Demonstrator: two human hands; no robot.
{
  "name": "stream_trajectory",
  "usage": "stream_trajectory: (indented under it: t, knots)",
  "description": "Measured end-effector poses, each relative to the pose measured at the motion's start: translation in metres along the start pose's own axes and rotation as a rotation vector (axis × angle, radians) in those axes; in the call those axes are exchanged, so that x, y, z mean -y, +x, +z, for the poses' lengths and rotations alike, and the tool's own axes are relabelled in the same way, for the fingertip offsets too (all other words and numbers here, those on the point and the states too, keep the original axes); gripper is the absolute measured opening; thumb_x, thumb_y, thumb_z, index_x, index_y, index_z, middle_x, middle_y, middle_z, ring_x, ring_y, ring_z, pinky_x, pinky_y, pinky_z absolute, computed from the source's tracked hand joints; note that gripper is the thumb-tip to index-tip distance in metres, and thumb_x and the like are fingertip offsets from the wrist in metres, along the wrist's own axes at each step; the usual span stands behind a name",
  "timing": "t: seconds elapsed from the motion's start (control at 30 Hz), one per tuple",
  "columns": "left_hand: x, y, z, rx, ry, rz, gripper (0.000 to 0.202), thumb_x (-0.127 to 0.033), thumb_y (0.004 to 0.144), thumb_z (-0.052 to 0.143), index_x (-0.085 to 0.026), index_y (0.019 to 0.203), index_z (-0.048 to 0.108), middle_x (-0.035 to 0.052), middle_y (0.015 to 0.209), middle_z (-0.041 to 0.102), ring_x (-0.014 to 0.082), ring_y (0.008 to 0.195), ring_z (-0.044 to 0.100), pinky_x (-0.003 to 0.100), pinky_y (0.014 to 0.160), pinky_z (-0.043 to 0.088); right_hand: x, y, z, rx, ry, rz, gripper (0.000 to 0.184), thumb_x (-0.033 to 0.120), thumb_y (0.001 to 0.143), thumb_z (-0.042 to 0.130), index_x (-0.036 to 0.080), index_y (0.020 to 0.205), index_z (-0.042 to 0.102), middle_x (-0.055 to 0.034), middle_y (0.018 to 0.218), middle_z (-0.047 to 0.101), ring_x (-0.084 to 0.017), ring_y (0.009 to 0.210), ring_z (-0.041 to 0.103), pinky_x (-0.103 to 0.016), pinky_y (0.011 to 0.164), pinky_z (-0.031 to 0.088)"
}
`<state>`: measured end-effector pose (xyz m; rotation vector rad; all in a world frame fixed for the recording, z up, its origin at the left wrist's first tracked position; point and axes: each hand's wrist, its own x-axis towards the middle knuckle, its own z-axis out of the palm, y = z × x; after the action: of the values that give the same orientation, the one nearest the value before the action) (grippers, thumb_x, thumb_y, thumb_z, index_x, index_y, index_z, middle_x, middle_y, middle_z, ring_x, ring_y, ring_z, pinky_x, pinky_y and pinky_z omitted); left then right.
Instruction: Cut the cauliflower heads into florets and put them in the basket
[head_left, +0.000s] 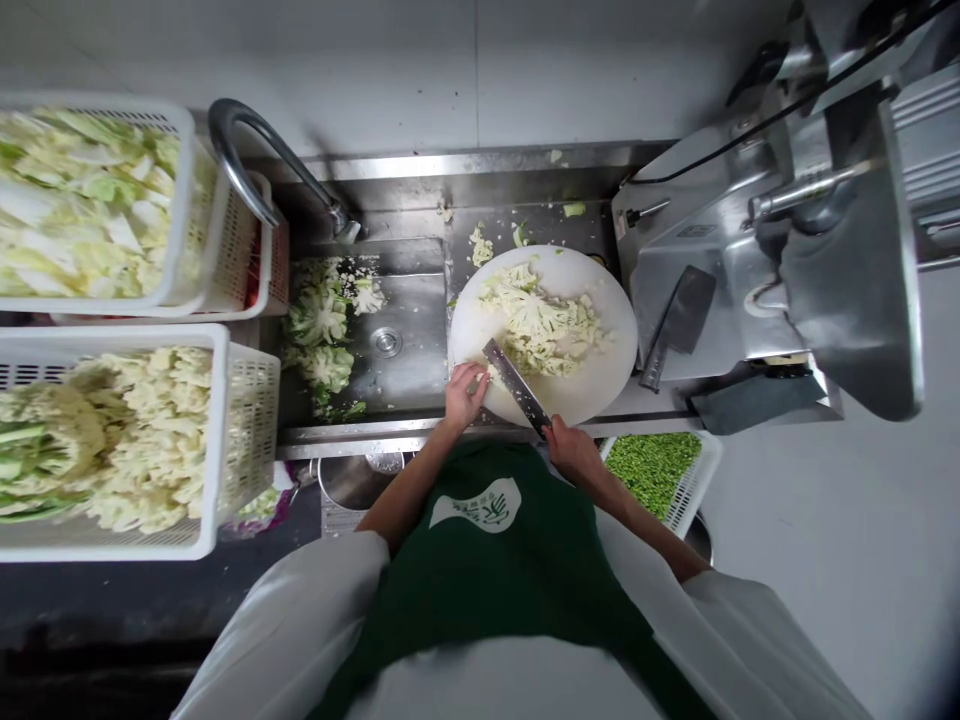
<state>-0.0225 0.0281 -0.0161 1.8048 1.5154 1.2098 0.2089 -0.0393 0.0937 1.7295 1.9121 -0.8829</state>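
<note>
My right hand (573, 450) is wrapped round the handle of a cleaver (516, 386), whose blade slants up and left over the round white cutting board (480, 290). Bits of pale vegetable cling to the blade. At the board's lower left edge my left hand (464, 394) pinches a small piece of cauliflower (491, 372) close to the blade's tip; the fingers hide most of it. A heap of cut cauliflower (541, 318) lies on the board just beyond the blade.
Left of the board is a sink (409, 350) with cauliflower trimmings (319, 320) under a curved faucet (247, 150). White baskets of cauliflower (161, 430) and cut cabbage (90, 205) stand farther left. On the right, a second cleaver (688, 308) rests by a metal slicing machine (847, 250). Chopped greens (652, 468) sit below.
</note>
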Motion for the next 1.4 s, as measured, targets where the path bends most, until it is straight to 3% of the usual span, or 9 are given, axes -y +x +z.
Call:
stream_trajectory:
  t: [0.17,0.3,0.5,0.7,0.97,1.03,1.17,1.27,1.4]
  knots:
    - [-0.003,-0.002,-0.002,0.008,-0.041,-0.027,0.023,-0.039,0.102,0.058,-0.019,0.096,0.069,0.0095,0.099,0.072,0.0212,0.096,0.068,0.039,0.091,0.056,0.02,0.027,-0.013,0.005,0.07,-0.028,0.033,0.033,0.111,0.03,0.015,0.12,0.056,-0.0148,0.104,0.075,-0.026,0.096,0.072,-0.03,0.075,0.04]
    - [-0.012,0.001,-0.003,0.017,-0.06,-0.056,0.023,-0.04,0.101,0.06,-0.02,0.097,0.069,0.0085,0.097,0.072,0.0203,0.093,0.068,0.036,0.087,0.057,0.005,0.017,-0.028,-0.049,0.07,-0.034,0.036,0.037,0.111,0.03,0.016,0.118,0.058,-0.013,0.098,0.075,-0.025,0.091,0.071,-0.029,0.073,0.039]
    - [0.023,0.095,-0.008,-0.108,-0.063,-0.155,0.026,-0.035,0.098,0.056,-0.017,0.112,0.069,0.0122,0.111,0.071,0.022,0.099,0.067,0.035,0.083,0.057,-0.047,-0.03,-0.026,-0.103,0.042,-0.084,0.04,0.037,0.109,0.027,0.017,0.116,0.061,-0.0115,0.086,0.074,-0.024,0.078,0.069,-0.031,0.069,0.04]
    - [0.053,0.196,0.023,0.356,0.045,-0.02,0.021,-0.018,0.068,0.076,-0.019,0.089,0.076,0.0101,0.1,0.069,0.0233,0.088,0.066,0.044,0.092,0.057,-0.044,-0.03,-0.016,0.042,-0.038,-0.231,0.037,0.038,0.108,0.034,0.02,0.127,0.061,-0.0113,0.093,0.076,-0.027,0.084,0.071,-0.033,0.074,0.046]
    - [0.046,0.178,-0.011,0.583,-0.003,-0.059,0.018,-0.027,0.074,0.078,-0.018,0.089,0.079,0.0075,0.087,0.072,0.0188,0.074,0.064,0.035,0.074,0.057,-0.014,-0.001,-0.02,0.071,-0.017,-0.151,0.034,0.034,0.11,0.033,0.018,0.123,0.059,-0.0146,0.1,0.077,-0.03,0.094,0.073,-0.035,0.08,0.048]
    - [0.03,0.188,-0.012,0.534,0.017,-0.024,0.015,-0.029,0.078,0.075,-0.018,0.088,0.079,0.0068,0.087,0.074,0.0191,0.075,0.065,0.034,0.077,0.057,-0.014,-0.002,-0.02,0.053,0.0,-0.113,0.034,0.034,0.11,0.031,0.018,0.124,0.058,-0.0148,0.099,0.077,-0.03,0.094,0.074,-0.034,0.081,0.049]
    - [-0.03,0.211,0.049,0.471,-0.005,0.176,0.019,-0.023,0.09,0.063,-0.016,0.102,0.076,0.0087,0.101,0.074,0.0211,0.091,0.067,0.038,0.091,0.056,-0.012,-0.004,-0.02,0.024,-0.003,-0.11,0.036,0.034,0.111,0.028,0.018,0.124,0.057,-0.0145,0.1,0.076,-0.028,0.096,0.074,-0.033,0.081,0.049]
    - [-0.073,0.21,0.124,0.68,0.052,0.364,0.031,-0.018,0.082,0.073,-0.018,0.113,0.074,0.0136,0.127,0.068,0.0289,0.115,0.064,0.047,0.103,0.052,-0.008,-0.003,-0.02,0.036,-0.031,-0.115,0.035,0.033,0.111,0.028,0.018,0.127,0.056,-0.015,0.101,0.077,-0.029,0.098,0.075,-0.034,0.082,0.05]
    - [-0.09,0.204,0.189,0.926,0.351,0.278,0.04,-0.005,0.069,0.078,-0.015,0.107,0.077,0.0187,0.127,0.064,0.0349,0.11,0.065,0.052,0.097,0.054,-0.007,-0.004,-0.019,0.024,-0.013,-0.121,0.036,0.031,0.11,0.029,0.018,0.13,0.056,-0.0152,0.103,0.077,-0.029,0.1,0.075,-0.036,0.084,0.052]
